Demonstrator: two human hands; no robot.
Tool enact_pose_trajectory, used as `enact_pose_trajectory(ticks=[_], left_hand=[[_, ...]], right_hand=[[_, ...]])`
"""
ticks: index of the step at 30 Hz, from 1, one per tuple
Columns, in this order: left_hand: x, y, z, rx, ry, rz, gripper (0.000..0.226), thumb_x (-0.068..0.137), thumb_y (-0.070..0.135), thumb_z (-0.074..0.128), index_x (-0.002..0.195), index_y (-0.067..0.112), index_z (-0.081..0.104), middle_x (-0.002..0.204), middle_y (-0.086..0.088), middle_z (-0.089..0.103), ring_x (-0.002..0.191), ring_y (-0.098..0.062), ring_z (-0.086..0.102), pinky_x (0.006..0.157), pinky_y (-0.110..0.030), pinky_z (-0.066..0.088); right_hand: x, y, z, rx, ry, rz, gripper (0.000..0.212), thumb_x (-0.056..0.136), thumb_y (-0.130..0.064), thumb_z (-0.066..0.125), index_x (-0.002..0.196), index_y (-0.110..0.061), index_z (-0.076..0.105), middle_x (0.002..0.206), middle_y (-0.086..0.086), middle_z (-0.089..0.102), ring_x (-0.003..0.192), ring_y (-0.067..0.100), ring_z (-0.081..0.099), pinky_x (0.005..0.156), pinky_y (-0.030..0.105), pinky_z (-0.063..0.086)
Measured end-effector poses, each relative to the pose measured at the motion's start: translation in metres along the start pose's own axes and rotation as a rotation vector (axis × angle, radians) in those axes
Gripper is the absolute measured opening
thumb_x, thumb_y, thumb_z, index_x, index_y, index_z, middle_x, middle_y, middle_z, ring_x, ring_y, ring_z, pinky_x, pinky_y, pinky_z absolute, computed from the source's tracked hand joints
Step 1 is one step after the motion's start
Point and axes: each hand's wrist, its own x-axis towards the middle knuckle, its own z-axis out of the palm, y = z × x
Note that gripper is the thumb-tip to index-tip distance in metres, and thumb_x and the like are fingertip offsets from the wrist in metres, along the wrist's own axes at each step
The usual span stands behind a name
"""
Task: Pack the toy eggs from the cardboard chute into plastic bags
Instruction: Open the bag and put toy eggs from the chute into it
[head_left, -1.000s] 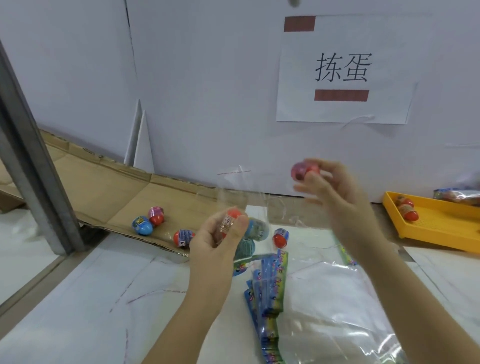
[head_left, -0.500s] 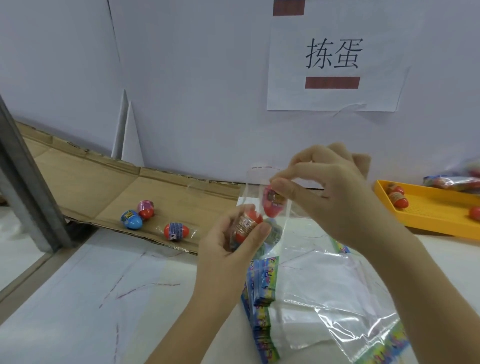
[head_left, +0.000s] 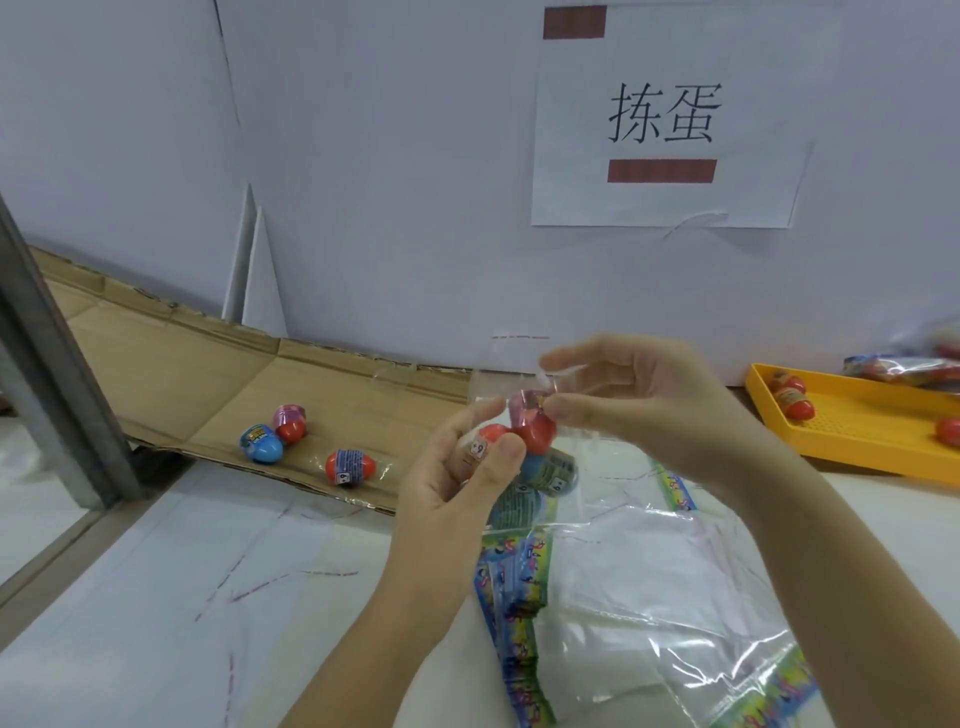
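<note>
**Toy egg at the mouth of a thin clear plastic bag held over the white table.**
Near me lies a stack of flat clear bags with printed colour strips. Above it my left hand clamps thumb and curled fingers on the held bag, with blue-green eggs inside. My right hand curls at its mouth, thumb on the pink-and-red toy egg; whether it grips, I cannot tell. Farther left, three eggs rest on the brown cardboard chute. Far right sits a yellow plastic tray.
</note>
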Motion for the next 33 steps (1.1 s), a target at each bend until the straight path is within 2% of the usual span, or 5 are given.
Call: enact_pose_trajectory(ticks=[10, 17, 23, 25, 33], left_hand=[[0.008, -0.005, -0.011, 0.02, 0.221, -0.019, 0.032, 0.069, 0.036, 0.065, 0.096, 0.018, 0.071, 0.078, 0.002, 0.074, 0.068, -0.007, 0.068, 0.067, -0.026, 0.057], [0.007, -0.007, -0.011, 0.148, 0.124, 0.04, 0.031, 0.079, 0.04, 0.065, 0.11, 0.041, 0.066, 0.09, 0.002, 0.076, 0.079, -0.013, 0.073, 0.067, -0.03, 0.059], [0.002, -0.002, -0.007, 0.16, 0.073, 0.117, 0.037, 0.077, 0.04, 0.067, 0.113, 0.046, 0.065, 0.079, 0.003, 0.074, 0.057, 0.004, 0.049, 0.054, -0.014, 0.05], [0.0, -0.001, -0.006, 0.12, 0.022, 0.126, 0.043, 0.074, 0.039, 0.069, 0.116, 0.047, 0.065, 0.107, -0.003, 0.067, 0.105, -0.007, 0.049, 0.057, -0.013, 0.05], [-0.003, -0.005, -0.003, 0.19, -0.168, 0.229, 0.047, 0.09, 0.032, 0.067, 0.131, 0.049, 0.053, 0.132, 0.016, 0.061, 0.125, -0.014, 0.056, 0.086, -0.023, 0.055]], right_hand=[[-0.012, 0.037, -0.05, -0.806, -0.185, 0.503, 0.046, 0.09, -0.048, 0.059, 0.122, -0.015, 0.06, 0.118, 0.007, 0.064, 0.111, 0.027, 0.058, 0.099, 0.043, 0.042], [-0.017, 0.025, -0.069, -0.23, -0.156, 0.461, 0.04, 0.087, -0.052, 0.058, 0.125, -0.038, 0.058, 0.122, -0.006, 0.066, 0.108, 0.018, 0.065, 0.091, 0.031, 0.05], [-0.008, -0.005, -0.029, -0.098, 0.219, -0.175, 0.007, 0.084, -0.031, 0.07, 0.09, -0.032, 0.073, 0.075, -0.004, 0.072, 0.07, 0.013, 0.068, 0.067, 0.033, 0.056], [-0.004, -0.012, -0.001, -0.401, 0.331, -0.378, 0.01, 0.084, -0.025, 0.068, 0.09, -0.032, 0.071, 0.072, -0.012, 0.066, 0.066, 0.009, 0.061, 0.066, 0.028, 0.053], [-0.003, -0.006, 0.02, -0.811, 0.345, -0.496, 0.019, 0.084, -0.033, 0.059, 0.086, -0.024, 0.076, 0.076, -0.01, 0.072, 0.073, 0.017, 0.062, 0.082, 0.037, 0.036]])
